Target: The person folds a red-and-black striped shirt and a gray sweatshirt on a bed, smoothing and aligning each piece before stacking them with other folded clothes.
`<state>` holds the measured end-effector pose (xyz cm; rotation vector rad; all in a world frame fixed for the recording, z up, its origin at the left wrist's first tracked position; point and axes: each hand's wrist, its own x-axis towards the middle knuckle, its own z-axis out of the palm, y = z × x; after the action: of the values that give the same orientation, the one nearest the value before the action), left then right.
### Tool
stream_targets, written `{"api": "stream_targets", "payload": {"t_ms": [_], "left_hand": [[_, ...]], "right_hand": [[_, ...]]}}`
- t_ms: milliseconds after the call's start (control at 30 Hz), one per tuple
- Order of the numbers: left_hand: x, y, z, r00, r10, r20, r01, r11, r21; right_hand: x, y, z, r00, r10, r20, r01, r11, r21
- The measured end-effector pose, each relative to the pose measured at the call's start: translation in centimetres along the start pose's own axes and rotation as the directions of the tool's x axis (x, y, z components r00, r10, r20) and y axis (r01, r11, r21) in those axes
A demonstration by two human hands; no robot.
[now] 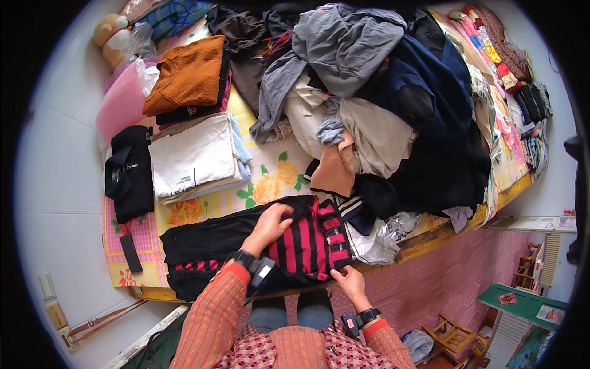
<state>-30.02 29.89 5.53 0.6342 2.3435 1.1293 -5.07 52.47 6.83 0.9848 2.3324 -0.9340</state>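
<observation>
A black garment with pink-red and black stripes (302,246) lies spread along the front edge of the bed, long black parts reaching left. My left hand (273,225) rests on its upper part, fingers curled over the black cloth; whether they grip it is hard to see. At the near right corner, my right hand (350,282) pinches the garment's edge between thumb and fingers. Behind my left hand is a stack of folded clothes topped by a white shirt (193,154). A folded black polo shirt (131,177) lies beside that stack.
A large heap of loose clothes, with a grey garment (348,44) on top, covers the back and right. An orange-brown folded top (189,74) crowns another pile. A dark flat object (131,254) lies near left. Clear plastic bag (378,240) sits at the bed's wooden edge (433,244).
</observation>
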Motion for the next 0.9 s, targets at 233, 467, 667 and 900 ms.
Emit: {"api": "stream_targets", "payload": {"t_ms": [233, 467, 667, 900], "left_hand": [[7.9, 3.4, 5.6, 0.984, 0.135, 0.113, -0.155, 0.967, 0.202], [8.5, 2.8, 6.9, 0.968, -0.048, 0.245, -0.061, 0.905, 0.421], [8.7, 1.1, 4.0, 0.926, 0.191, 0.325, -0.220, 0.974, 0.056], [3.8, 0.2, -6.4, 0.864, 0.244, 0.440, -0.062, 0.919, -0.390]], "right_hand": [[1.2, 0.0, 4.8, 0.989, 0.150, 0.001, -0.144, 0.944, 0.296], [0.1, -0.1, 4.4, 0.997, 0.083, 0.007, -0.080, 0.930, 0.359], [-0.2, -0.4, 3.3, 0.996, -0.070, 0.047, 0.054, 0.957, 0.286], [-3.5, -7.7, 1.3, 0.752, -0.516, 0.410, 0.272, 0.810, 0.519]]}}
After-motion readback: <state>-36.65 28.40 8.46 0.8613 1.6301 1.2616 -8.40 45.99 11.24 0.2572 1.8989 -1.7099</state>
